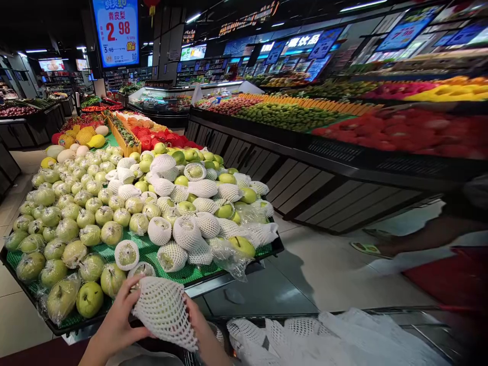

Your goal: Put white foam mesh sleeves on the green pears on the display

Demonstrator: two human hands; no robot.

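Foam-netted fruit is gripped just off the front edge of the display stand: the left hand pinches one end between thumb and fingers, while the right hand, partly hidden, presses the opposite side, probably to steady the loose net. Film-wrapped pears line the left, netted ones heap rightward, apparently grouped by wrapping. White netting lies lower right, seemingly within reach.
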